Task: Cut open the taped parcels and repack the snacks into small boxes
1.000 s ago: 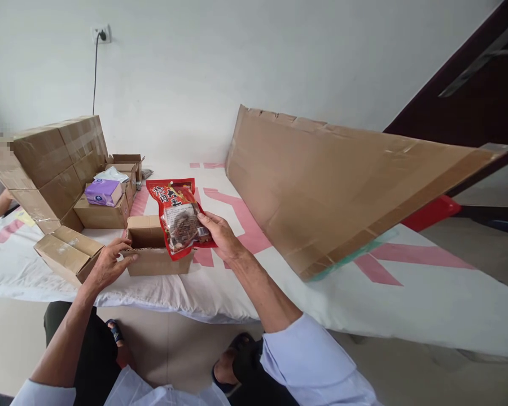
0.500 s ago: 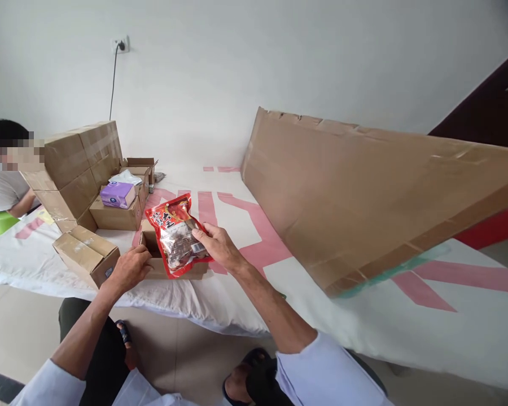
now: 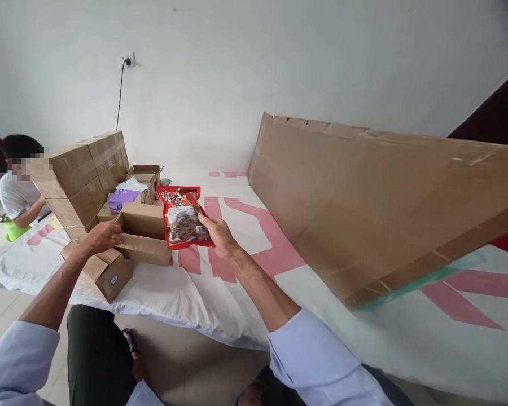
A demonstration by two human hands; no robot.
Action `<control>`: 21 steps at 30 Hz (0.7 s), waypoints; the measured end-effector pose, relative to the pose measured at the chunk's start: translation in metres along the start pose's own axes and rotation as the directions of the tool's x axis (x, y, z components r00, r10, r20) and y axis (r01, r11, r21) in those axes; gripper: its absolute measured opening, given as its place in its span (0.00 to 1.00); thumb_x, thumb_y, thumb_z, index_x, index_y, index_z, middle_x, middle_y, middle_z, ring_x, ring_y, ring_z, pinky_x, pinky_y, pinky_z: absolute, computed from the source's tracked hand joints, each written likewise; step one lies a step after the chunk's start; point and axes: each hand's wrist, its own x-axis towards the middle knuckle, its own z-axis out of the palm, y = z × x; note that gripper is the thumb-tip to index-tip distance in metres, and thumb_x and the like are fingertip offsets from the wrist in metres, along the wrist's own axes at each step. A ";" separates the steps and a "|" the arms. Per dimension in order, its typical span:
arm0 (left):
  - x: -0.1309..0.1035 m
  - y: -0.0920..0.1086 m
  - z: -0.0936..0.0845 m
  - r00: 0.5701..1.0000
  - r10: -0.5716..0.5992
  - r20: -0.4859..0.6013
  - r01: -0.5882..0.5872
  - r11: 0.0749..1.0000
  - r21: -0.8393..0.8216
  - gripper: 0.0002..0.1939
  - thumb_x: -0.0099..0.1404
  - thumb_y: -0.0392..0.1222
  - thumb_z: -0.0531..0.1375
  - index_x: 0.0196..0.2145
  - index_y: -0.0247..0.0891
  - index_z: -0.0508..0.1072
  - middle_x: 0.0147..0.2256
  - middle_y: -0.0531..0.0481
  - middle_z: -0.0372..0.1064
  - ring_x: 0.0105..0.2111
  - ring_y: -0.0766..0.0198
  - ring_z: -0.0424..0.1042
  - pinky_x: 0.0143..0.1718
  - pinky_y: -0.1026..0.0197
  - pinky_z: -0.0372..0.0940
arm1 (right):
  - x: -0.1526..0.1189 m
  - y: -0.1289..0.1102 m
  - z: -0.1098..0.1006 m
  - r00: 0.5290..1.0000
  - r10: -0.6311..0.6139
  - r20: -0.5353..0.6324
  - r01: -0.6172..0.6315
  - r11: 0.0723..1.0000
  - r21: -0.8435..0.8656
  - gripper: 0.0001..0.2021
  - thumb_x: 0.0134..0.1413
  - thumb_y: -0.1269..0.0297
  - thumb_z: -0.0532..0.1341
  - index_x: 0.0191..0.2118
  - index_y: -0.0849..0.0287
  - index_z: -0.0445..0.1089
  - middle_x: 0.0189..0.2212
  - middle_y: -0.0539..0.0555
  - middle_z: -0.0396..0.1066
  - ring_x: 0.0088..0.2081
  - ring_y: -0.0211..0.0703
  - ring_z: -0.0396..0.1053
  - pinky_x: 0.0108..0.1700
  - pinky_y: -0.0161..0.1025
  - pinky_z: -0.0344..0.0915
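Note:
My right hand (image 3: 220, 232) pinches the right edge of a red food packet (image 3: 184, 220) with large printed characters and a clear window onto brown contents. The packet is held up in front of the right end of an open cardboard box (image 3: 146, 249), covering that corner. With fingers closed, my left hand (image 3: 105, 235) grips the box at its left end; the fingertips are partly hidden. Below that hand lies a small closed carton (image 3: 110, 276) with a blue label.
A purple tissue pack (image 3: 122, 198) lies behind the open box. Stacked cartons (image 3: 78, 175) stand at left, with a seated person (image 3: 19, 186) beyond. A large cardboard sheet (image 3: 364, 208) leans at right on the white cloth (image 3: 220, 304).
My left hand and the open box have moved left and up, and the box has come against the closed carton. The packet has risen a little. The view has shifted slightly.

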 end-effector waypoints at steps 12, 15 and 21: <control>0.019 -0.054 -0.018 0.940 -0.324 0.107 0.271 0.899 0.343 0.20 0.58 0.37 0.68 0.49 0.43 0.85 0.54 0.37 0.82 0.63 0.37 0.73 0.58 0.44 0.71 | 0.027 0.080 0.001 0.983 0.171 -0.071 -0.152 0.965 0.215 0.20 0.48 0.46 0.77 0.38 0.57 0.78 0.33 0.55 0.84 0.35 0.50 0.83 0.38 0.42 0.80; 0.021 -0.040 -0.014 0.969 -0.221 0.108 0.166 0.913 0.373 0.25 0.59 0.40 0.70 0.55 0.46 0.83 0.58 0.40 0.80 0.68 0.38 0.67 0.63 0.40 0.67 | 0.029 0.096 -0.014 0.974 0.193 -0.118 -0.166 0.965 0.204 0.20 0.48 0.46 0.77 0.36 0.57 0.77 0.31 0.54 0.83 0.34 0.50 0.83 0.35 0.42 0.80; 0.042 -0.014 0.007 0.932 -0.210 0.296 0.074 0.909 0.410 0.33 0.59 0.39 0.72 0.63 0.45 0.79 0.63 0.38 0.76 0.62 0.38 0.76 0.60 0.40 0.71 | 0.020 0.125 -0.048 0.972 0.173 -0.157 -0.151 0.978 0.146 0.23 0.47 0.41 0.76 0.36 0.56 0.77 0.32 0.55 0.84 0.35 0.51 0.83 0.36 0.43 0.80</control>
